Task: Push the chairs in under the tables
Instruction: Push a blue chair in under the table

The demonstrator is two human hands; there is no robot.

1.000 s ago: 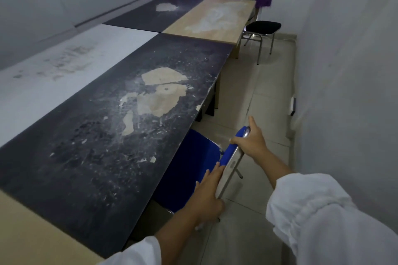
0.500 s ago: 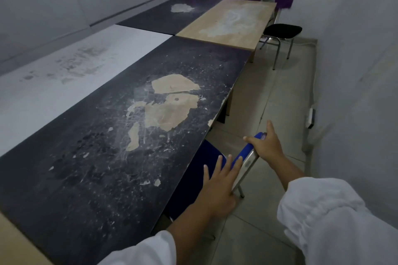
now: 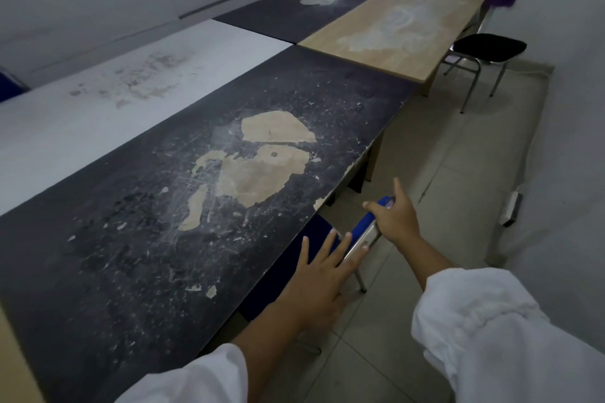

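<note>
Likely classroom: joined tables (image 3: 131, 255), chairs (image 3: 368, 222)

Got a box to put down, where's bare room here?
Bare: the black tabletop, the white top beside it, the wooden top beyond, and floor tiles by the right wall. Crowded: table edge, where left hand and right hand meet the blue chair.
</note>
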